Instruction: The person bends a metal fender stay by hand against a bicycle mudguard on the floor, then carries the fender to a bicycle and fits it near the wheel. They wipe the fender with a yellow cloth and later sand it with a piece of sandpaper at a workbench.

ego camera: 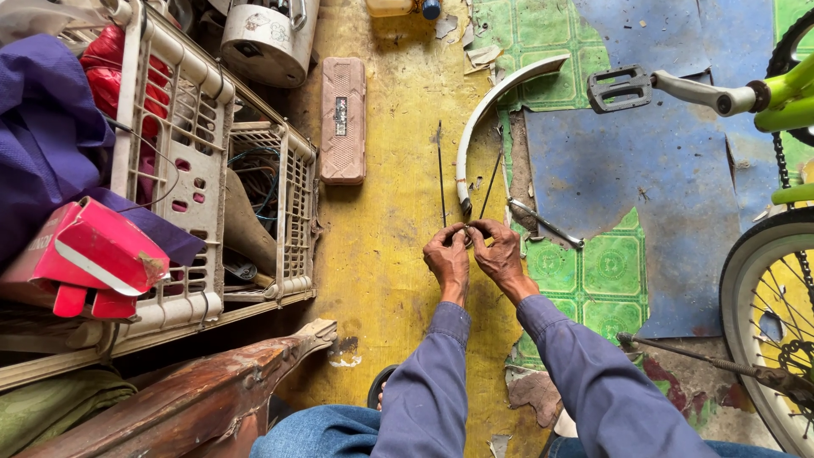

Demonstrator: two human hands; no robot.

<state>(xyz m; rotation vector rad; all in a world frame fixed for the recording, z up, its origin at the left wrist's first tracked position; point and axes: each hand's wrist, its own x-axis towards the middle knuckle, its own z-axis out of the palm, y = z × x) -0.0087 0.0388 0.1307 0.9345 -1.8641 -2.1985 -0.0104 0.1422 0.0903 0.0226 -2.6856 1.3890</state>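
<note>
head view: left hand [447, 259] and right hand [500, 254] meet, fingers pinching a small part [467, 232] at the near end of the white bicycle mudguard [492, 106], whose long axis arcs away over the yellow floor [390, 220], both hands equally near.

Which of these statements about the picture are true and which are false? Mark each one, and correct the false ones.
1. Both hands meet at one end of the white curved mudguard. True: the left hand and right hand pinch a small part there.
2. The bicycle pedal is red. False: it is grey.
3. A brown oblong case lies on the yellow floor. True.
4. The plastic crates stand to the person's right. False: they stand to the left.
5. The person wears short sleeves. False: long blue sleeves cover both arms.
</note>
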